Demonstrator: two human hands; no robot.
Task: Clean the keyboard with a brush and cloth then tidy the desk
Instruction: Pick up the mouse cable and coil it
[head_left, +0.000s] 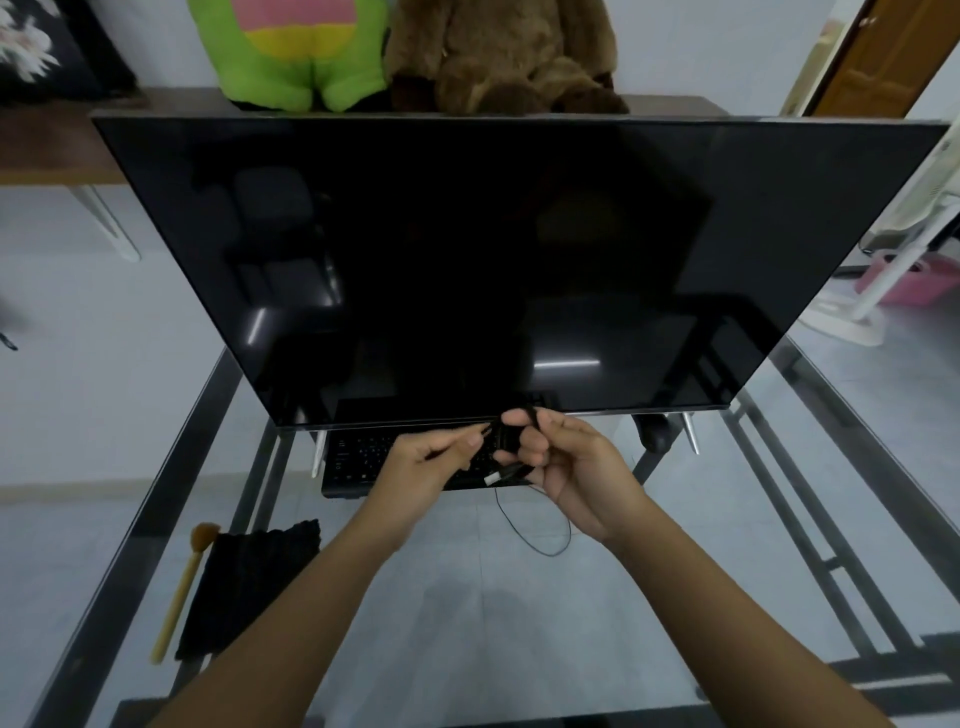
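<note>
We are holding both hands up over the keyboard (363, 457), which is lying on the glass desk (467, 623) under the lower edge of the dark screen (467, 260); the left hand (426, 462) is pinching a thin black cable (540, 540) between thumb and forefinger; the right hand (566, 462) is closing around coiled loops of that cable, its plug end showing below the fingers; the brush (179, 592) is lying just beside the black cloth (249, 587) at the desk's left

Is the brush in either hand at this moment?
No. The brush lies on the glass desk beside the black cloth, while both hands hold a black cable.
</note>
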